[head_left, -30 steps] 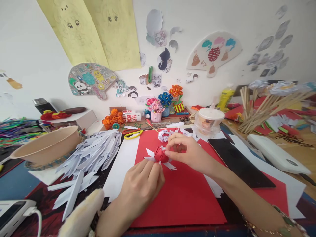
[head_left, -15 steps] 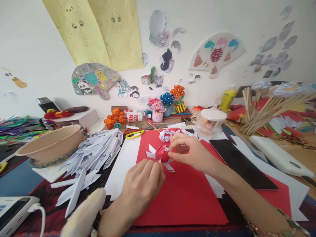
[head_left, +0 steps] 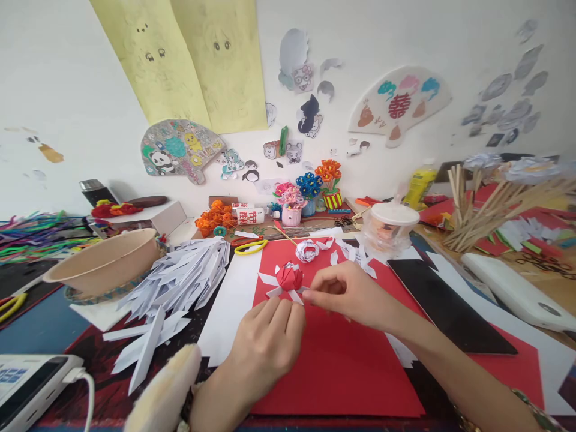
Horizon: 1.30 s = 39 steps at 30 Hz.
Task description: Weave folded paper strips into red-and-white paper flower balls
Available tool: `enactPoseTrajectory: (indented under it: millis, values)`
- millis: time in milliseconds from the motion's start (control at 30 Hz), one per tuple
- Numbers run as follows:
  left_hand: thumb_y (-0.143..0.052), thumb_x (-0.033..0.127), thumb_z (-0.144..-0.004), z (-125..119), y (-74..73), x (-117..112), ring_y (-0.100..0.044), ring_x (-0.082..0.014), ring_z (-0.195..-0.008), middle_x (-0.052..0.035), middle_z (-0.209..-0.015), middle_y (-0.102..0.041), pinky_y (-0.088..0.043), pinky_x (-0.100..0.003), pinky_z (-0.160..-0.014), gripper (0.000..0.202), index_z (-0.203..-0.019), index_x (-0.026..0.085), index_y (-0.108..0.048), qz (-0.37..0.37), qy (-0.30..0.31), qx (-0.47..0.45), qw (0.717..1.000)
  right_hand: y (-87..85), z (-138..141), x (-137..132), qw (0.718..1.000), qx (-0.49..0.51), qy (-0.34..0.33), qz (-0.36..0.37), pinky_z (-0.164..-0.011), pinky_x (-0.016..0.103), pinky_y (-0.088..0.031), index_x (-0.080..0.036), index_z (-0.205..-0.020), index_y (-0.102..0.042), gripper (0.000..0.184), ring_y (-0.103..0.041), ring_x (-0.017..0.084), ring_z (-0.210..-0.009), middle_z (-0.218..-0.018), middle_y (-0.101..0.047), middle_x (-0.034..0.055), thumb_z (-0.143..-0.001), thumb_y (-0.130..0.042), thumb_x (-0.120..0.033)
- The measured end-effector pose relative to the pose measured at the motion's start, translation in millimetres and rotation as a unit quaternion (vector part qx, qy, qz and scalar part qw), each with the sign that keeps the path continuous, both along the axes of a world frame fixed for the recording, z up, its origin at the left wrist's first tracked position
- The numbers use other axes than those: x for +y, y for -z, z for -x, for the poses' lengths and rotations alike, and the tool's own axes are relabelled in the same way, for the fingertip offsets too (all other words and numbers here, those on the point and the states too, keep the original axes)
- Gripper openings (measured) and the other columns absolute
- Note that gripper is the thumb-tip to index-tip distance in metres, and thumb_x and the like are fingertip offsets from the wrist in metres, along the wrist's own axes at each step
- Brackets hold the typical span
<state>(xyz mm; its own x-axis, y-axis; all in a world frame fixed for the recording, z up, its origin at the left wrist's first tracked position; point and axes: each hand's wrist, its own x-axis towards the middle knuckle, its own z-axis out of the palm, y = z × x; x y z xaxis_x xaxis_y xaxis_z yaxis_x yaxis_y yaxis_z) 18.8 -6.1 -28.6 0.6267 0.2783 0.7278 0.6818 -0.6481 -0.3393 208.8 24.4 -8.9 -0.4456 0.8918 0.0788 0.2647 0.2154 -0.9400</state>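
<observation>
A red folded paper flower with white petals spread under it rests on a red paper sheet in the middle. My left hand is curled, its fingertips touching the flower's near white petals. My right hand pinches a white petal at the flower's right side. A white paper flower lies just behind, with loose white strips beside it.
A pile of white paper strips and a tan bowl lie left. Yellow-handled scissors, a clear lidded cup, a black sheet, wooden sticks and a white device stand around. A phone sits at the front left.
My right hand came off the top of the red flower and moved down to its right side, uncovering it. The left hand stayed at the near petals. The view shifted slightly.
</observation>
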Motion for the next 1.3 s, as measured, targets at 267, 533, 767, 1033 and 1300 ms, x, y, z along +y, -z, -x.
enactPoseTrajectory:
  millis: [267, 533, 767, 1033, 1300]
  values:
    - [-0.040, 0.002, -0.093, -6, -2.6, -5, -0.036, -0.0158, -0.048, 0.0003, -0.054, -0.044, -0.020, -0.033, -0.048, 0.032, -0.066, 0.017, -0.050, -0.016, -0.003, 0.043, 0.999, 3.9, 8, -7, 1.000, -0.010, 0.003, 0.015, -0.038, 0.019, -0.036, -0.016, -0.071, -0.066, 0.027, -0.049, 0.008, -0.043, -0.060, -0.059, -0.0010, -0.085, -0.063, -0.039]
    - [-0.047, 0.005, -0.088, -6, -5.2, -6, -0.042, -0.0155, -0.051, -0.0009, -0.060, -0.052, -0.027, -0.032, -0.050, 0.021, -0.073, 0.015, -0.057, -0.002, 0.008, 0.097, 0.995, 6.0, 9, -6, 0.991, -0.089, 0.055, -0.082, -0.047, 0.020, -0.036, -0.016, -0.062, -0.060, 0.018, -0.049, 0.009, -0.049, -0.055, -0.056, -0.0027, -0.079, -0.057, -0.017]
    - [-0.066, 0.019, -0.086, -1, -13.3, -7, -0.054, -0.0212, -0.076, -0.0074, -0.095, -0.068, -0.037, -0.035, -0.067, 0.018, -0.103, 0.014, -0.063, -0.037, -0.077, -0.061, 0.995, 15.5, 13, -9, 0.945, -0.166, 0.083, -0.268, -0.053, 0.022, -0.035, -0.018, -0.071, -0.060, 0.017, -0.052, 0.011, -0.055, -0.062, -0.060, -0.0022, -0.086, -0.057, -0.012]
    - [-0.061, 0.022, -0.087, -2, -12.6, 5, -0.056, -0.0262, -0.084, -0.0069, -0.099, -0.068, -0.038, -0.037, -0.070, 0.022, -0.108, 0.017, -0.059, 0.098, -0.185, -0.070, 0.975, 19.9, 14, -13, 0.805, -0.235, 0.107, -0.535, -0.049, 0.026, -0.032, -0.018, -0.070, -0.057, 0.030, -0.049, 0.011, -0.050, -0.060, -0.055, -0.0006, -0.096, -0.042, -0.011]
    - [-0.058, 0.016, -0.087, -2, -9.8, 6, -0.057, -0.0247, -0.084, -0.0057, -0.097, -0.067, -0.039, -0.037, -0.070, 0.019, -0.106, 0.016, -0.057, 0.132, -0.149, -0.107, 0.974, 20.9, 18, -15, 0.817, -0.193, 0.118, -0.531, -0.052, 0.025, -0.036, -0.017, -0.076, -0.059, 0.023, -0.056, 0.013, -0.054, -0.064, -0.060, 0.0013, -0.095, -0.046, -0.012]
